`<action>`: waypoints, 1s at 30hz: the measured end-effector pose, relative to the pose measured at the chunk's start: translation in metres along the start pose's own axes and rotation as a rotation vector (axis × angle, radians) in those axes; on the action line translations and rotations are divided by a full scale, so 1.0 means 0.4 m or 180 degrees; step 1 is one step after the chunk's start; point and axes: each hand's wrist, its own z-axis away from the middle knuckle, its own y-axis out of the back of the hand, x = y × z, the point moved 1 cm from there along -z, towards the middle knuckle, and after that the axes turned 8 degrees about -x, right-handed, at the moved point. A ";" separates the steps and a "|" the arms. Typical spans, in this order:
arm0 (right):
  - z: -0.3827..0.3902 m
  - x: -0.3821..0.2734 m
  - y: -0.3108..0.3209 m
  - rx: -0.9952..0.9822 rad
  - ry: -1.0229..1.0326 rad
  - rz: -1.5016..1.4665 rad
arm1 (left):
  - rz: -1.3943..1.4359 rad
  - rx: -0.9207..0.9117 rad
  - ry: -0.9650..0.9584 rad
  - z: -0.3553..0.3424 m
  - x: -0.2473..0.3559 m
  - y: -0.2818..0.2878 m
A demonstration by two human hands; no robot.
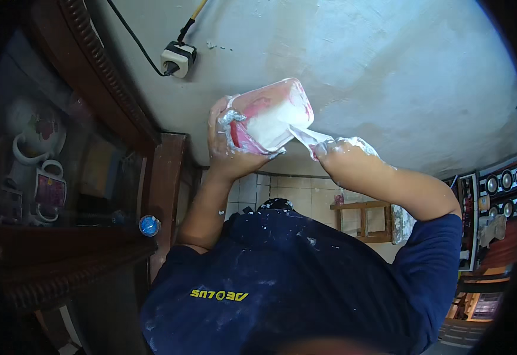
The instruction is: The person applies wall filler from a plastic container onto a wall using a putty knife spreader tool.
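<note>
Yellow lettering [208, 294], upside down in view, marks the navy shirt [329, 284]. The left hand [223, 142] wraps its fingers around a tilted pinkish container [264, 106] of white paste [270, 125]; the right hand [353, 163] grips a smeared scraper [309, 138], its blade at the paste.

Only readable txt: yellow lettering [219, 295], one short word in caps, upside down, on dk blue shirt [311, 272].

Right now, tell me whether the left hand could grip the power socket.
Probably not: the left hand is taken up holding the pink plastic tub, away from the power socket.
</note>
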 end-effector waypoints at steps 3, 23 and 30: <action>0.007 0.046 -0.041 -0.0211 -0.0144 0.0088 | -0.0562 0.0220 0.0274 -0.007 -0.009 0.019; -0.049 0.141 -0.112 0.2731 -0.0370 -0.0970 | -0.0038 0.0066 -0.0305 -0.020 -0.042 0.016; -0.094 0.108 -0.204 0.1352 0.0221 -0.0109 | -0.0176 -0.0081 -0.0105 0.002 -0.082 0.012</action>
